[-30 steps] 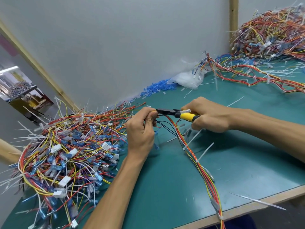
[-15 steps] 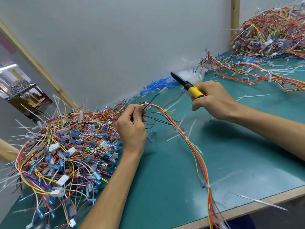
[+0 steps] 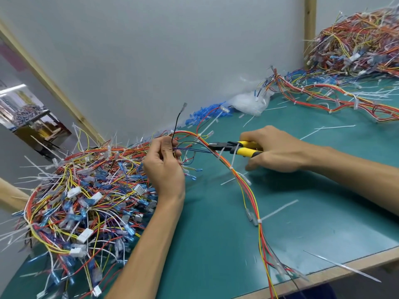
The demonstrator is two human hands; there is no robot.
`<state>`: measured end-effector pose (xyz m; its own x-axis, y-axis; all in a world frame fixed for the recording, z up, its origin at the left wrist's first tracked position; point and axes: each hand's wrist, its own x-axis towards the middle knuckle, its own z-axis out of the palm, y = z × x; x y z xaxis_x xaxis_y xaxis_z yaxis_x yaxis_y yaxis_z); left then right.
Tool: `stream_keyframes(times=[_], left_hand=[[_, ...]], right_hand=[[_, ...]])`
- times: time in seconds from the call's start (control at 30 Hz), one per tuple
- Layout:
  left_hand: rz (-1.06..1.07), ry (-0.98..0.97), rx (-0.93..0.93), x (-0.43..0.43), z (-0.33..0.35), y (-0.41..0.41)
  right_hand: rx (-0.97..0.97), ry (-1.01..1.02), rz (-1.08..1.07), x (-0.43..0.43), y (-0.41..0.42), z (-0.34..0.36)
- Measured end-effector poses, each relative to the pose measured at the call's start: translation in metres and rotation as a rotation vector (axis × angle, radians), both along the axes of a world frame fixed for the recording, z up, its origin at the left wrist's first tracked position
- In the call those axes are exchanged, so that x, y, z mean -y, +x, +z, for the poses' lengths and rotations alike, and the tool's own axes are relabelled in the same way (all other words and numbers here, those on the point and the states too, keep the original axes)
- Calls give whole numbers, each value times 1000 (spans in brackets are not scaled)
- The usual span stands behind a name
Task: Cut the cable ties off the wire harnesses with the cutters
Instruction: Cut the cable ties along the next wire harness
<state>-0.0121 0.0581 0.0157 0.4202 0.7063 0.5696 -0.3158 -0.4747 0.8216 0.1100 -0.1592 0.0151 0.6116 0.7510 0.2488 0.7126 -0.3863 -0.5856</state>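
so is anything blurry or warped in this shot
Head view: harness lower end by the table edge is smeared; cutters, left hand and right hand fairly sharp; soft shadow on the mat under the right hand; left beam leans, right post stands upright, likely wide-angle stretch.

Green bench [image 3: 226, 244], harness piles [image 3: 82, 201], cut ties [image 3: 278, 209]

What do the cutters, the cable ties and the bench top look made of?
Cutters: dark matte metal head; glossy yellow handles, likely plastic or rubber sleeves. Cable ties: thin, whitish, translucent strips that hold straight, probably nylon-type plastic. Bench top: teal mat with dull sheen, perhaps rubber or vinyl; pale wood edge.
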Motion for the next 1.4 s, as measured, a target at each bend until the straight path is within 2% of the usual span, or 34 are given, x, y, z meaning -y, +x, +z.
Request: stream_keyframes(times=[0.23,0.8,1.1,1.17,1.27,1.33,1.4], left_hand=[[-20,89,-17,8,-1,1],[-8,171,-1,9,-2,-2],[90,202,-123,5,-2,-2],[121,319,-121,7,2,-4],[172,624,-27,12,8,-7],[92,741,26,16,13,-10],[-38,806,-17,18,15,-12]], right_hand=[[-122,80,16,-4,-6,1],[-196,124,26,-4,-5,3],[-169,165,-25,-5,-2,-1],[-122,141,-41,-3,1,-2],[-40,76,-66,-1,4,-4],[-20,62,-66,-2,4,-6],[-10,54,-56,-2,3,-7]])
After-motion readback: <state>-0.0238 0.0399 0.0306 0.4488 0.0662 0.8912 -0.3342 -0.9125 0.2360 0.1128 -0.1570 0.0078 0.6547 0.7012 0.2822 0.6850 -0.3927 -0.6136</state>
